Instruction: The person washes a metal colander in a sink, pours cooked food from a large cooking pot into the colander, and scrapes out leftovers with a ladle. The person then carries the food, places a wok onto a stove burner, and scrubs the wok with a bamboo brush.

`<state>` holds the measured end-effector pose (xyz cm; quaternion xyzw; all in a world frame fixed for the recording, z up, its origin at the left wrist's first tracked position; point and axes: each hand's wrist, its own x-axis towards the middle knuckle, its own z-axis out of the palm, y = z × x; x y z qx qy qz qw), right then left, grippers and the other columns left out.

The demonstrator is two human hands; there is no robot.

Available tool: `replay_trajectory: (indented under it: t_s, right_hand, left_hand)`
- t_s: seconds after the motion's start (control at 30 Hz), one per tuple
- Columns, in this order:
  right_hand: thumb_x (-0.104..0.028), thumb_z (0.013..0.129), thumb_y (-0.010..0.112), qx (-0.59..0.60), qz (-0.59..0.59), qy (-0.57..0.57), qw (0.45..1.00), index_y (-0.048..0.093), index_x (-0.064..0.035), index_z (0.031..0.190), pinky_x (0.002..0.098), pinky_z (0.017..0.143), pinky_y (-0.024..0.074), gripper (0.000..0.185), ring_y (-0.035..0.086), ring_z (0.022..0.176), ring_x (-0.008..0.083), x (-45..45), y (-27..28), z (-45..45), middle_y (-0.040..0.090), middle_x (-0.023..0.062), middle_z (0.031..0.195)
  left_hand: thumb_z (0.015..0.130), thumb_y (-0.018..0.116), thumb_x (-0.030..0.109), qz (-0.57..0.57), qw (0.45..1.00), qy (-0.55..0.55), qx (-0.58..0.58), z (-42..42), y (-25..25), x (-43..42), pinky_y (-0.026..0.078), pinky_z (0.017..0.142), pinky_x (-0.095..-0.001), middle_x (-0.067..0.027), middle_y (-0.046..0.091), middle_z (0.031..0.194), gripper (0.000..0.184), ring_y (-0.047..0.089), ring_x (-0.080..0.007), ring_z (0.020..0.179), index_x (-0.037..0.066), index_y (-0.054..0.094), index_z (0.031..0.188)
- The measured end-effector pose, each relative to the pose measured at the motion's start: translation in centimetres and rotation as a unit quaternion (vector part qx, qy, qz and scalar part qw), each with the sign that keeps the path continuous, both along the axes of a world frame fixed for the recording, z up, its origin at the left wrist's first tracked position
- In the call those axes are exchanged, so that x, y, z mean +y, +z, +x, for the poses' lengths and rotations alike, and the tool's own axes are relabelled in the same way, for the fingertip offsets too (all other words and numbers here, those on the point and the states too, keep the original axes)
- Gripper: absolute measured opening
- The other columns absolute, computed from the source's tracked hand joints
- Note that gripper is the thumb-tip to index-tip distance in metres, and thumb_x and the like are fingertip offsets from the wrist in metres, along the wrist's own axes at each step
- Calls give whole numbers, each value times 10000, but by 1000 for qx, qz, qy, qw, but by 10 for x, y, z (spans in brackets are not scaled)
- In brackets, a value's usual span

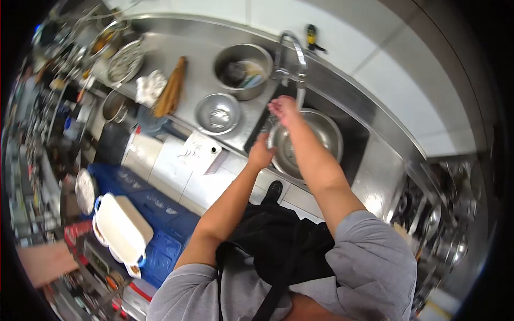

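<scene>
A large steel bowl sits tilted in the dark sink under the curved faucet. My left hand is at the bowl's left rim, its thumb apart from its fingers; whether it touches the rim is unclear. My right hand is over the bowl's upper left side, just beneath the faucet's spout. Its fingers look curled but are blurred, and anything in them cannot be made out. A smaller steel bowl rests on the counter to the left, below a deep steel pot with mixed items inside.
A brown bundle and a white cloth lie on the steel counter. A black and yellow tool is at the wall. Lower left, a cream tray stands on blue containers. Utensils crowd the right.
</scene>
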<state>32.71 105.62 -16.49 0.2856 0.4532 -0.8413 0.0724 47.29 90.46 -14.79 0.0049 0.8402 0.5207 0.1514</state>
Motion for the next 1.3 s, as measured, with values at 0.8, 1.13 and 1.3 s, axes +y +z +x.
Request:
replay_trajectory:
  t_s: [0.8,1.13,1.3]
  right_hand:
    - [-290,807,631,-67,749,659,25,722,-71,925,434,714,538,265,685,820,290,49,-11,62,706,139,878]
    - [-202,768,575,70,596,668,441,660,-52,659,402,534,489,205,600,501,253,-277,94,-11,634,109,578]
    - [-166,785,553,19,571,618,539,646,23,642,439,613,520,255,646,594,322,-445,148,-99,632,186,602]
  left_hand:
    - [856,629,197,-19,935,329,-129,233,-63,-522,508,908,-396,-167,698,1065,320,659,-315,1051,39,627,1135]
    - [894,624,98,13,957,285,-54,39,-59,-738,517,792,-326,-118,699,961,286,661,-203,862,15,597,1166]
    - [922,624,129,19,948,293,-123,9,-38,-822,497,674,-278,-78,684,942,254,638,-158,798,20,594,1150]
